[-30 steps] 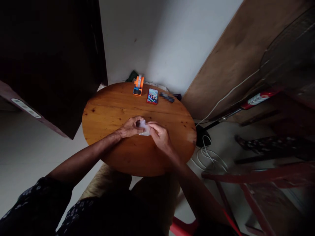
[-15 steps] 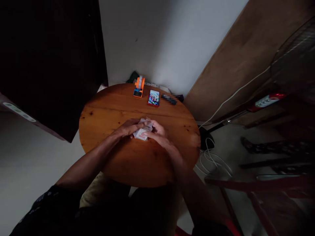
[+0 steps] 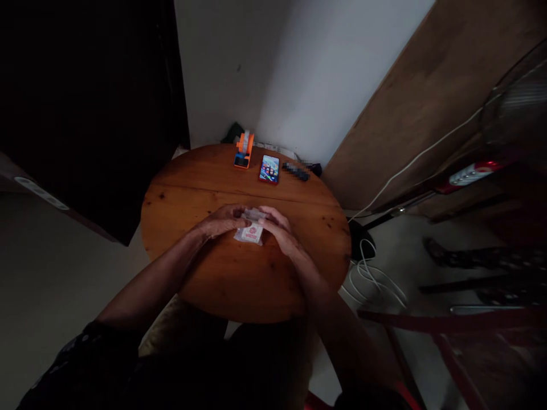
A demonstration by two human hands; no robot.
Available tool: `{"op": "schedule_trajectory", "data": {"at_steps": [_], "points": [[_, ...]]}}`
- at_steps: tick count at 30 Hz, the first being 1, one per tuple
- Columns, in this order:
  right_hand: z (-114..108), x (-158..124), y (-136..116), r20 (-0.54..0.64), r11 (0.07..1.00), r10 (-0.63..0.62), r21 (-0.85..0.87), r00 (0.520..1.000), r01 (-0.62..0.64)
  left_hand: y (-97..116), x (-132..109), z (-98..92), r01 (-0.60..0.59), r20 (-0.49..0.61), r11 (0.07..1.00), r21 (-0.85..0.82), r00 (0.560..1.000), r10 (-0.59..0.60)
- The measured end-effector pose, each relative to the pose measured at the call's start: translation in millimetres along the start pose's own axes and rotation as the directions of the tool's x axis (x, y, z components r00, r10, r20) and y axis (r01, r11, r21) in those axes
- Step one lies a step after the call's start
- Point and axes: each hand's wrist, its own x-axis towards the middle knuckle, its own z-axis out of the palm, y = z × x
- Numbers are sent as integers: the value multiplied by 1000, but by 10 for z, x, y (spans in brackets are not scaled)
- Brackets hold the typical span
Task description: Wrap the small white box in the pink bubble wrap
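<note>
Round glossy brown wooden table [image 3: 205,191], and around its middle the bare left hand [image 3: 225,221] and bare right hand [image 3: 278,225] are both gripping a small clear-and-white plastic packet with red print [image 3: 252,233], one each side. An orange plastic gadget with a pale band [image 3: 245,151] sits far side, red-edged phone [image 3: 269,169] just right of it.

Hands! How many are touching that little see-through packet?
2. The left hand is at the left side of the packet, and the right hand is at its right side. No other hand seems hidden there.
</note>
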Motion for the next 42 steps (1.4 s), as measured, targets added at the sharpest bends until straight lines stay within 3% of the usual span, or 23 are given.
{"op": "schedule_trajectory", "data": {"at_steps": [4, 8, 12, 16, 23, 26, 34, 42], "points": [[-42, 46, -97, -35, 997, -29, -72, 999, 26, 19, -9, 21, -10, 8, 998, -58, 1000, 11], [-101, 91, -259, 67, 986, -137, -86, 988, 142, 29, -23, 17, -16, 22, 999, -42, 1000, 17], [-192, 167, -286, 206, 990, -71, -103, 976, 93, 19, -14, 16, -20, 22, 997, -71, 1000, 22], [-243, 236, -212, 194, 995, -8, -100, 981, 28, 19, -3, 27, -5, 15, 995, -99, 1000, 7], [-175, 381, -243, 271, 994, -41, -90, 962, 68, 51, -17, 34, -13, 53, 996, -90, 998, 18], [-125, 427, -240, 241, 992, -63, -94, 968, 88, 69, -26, 41, -32, 68, 996, -82, 997, 37], [-3, 408, -131, -16, 997, -76, -9, 997, 76, -4, -25, 31, -45, -6, 998, -32, 999, 45], [50, 325, -174, -58, 977, -172, -136, 983, 163, -56, 29, 17, -23, -58, 999, 24, 998, 24]]}}
